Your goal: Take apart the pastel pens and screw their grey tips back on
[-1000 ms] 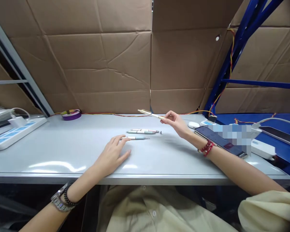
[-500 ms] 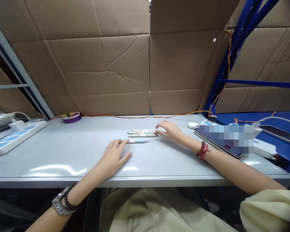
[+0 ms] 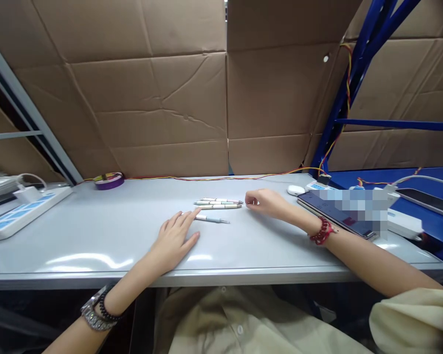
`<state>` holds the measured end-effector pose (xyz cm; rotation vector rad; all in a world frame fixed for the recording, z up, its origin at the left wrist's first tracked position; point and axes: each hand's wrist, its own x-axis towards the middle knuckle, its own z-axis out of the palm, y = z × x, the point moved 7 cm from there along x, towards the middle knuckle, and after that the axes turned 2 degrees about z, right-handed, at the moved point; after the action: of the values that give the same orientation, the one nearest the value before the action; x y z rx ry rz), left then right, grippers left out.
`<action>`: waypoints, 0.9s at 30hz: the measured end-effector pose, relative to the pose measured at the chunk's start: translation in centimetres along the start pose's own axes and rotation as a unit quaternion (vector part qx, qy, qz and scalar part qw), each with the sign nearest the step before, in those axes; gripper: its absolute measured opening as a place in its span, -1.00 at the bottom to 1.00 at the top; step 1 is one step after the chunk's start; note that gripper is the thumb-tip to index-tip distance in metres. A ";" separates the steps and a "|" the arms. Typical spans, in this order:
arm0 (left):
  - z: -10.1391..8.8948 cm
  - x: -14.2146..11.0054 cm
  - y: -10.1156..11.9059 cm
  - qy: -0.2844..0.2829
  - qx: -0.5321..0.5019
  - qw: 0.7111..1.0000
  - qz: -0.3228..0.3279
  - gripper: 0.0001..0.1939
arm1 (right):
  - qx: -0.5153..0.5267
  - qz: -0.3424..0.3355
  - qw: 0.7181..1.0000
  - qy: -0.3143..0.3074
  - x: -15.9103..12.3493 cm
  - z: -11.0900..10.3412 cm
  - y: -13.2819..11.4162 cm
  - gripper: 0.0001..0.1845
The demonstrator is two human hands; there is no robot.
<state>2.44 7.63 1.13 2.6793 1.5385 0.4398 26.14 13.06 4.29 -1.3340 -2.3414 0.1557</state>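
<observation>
My left hand (image 3: 175, 242) lies flat on the tabletop with its fingers spread. Its fingertips rest over the rear end of a light-blue and white pen (image 3: 212, 219), which is tilted, its tip pointing right. Just beyond, a few slim pens (image 3: 217, 206) in white and pale green lie side by side with their tips to the right. My right hand (image 3: 266, 202) rests on its side just right of those tips, its fingers curled in. A small gap appears to separate it from the pens, and I see nothing in its fingers.
A purple tape roll (image 3: 110, 181) lies at the back left. A power strip (image 3: 27, 211) runs along the left. On the right are a dark tablet (image 3: 334, 214), a small white case (image 3: 296, 190) and a phone (image 3: 428, 204). Cardboard (image 3: 162, 98) closes off the back.
My right hand has drawn slightly right, off the pen tips, and its fingers have curled in. The light-blue pen has tilted, its tip now lower. My left hand stays nearly in place.
</observation>
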 end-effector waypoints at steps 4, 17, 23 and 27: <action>-0.1 0.1 0.0 0.013 -0.009 1.000 0.002 -0.45 | 0.090 -0.044 0.994 -0.053 -0.7 0.8 -2.8 -0.94; -0.5 0.0 0.4 0.028 -0.028 0.999 0.020 -0.45 | 0.102 -0.114 0.988 0.019 -1.1 3.1 -4.9 -0.93; -0.7 0.1 0.9 0.046 -0.028 0.997 0.055 -0.54 | 0.117 -0.134 0.984 0.025 -0.8 3.1 -5.6 -0.91; -0.5 0.2 1.3 0.022 -0.042 0.996 0.073 -0.66 | 0.147 -0.119 0.981 0.031 -0.9 2.9 -5.4 -0.91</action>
<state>3.48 7.13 1.86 2.7446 1.3072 0.5587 21.00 9.77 3.11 -0.8999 -2.2948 0.3659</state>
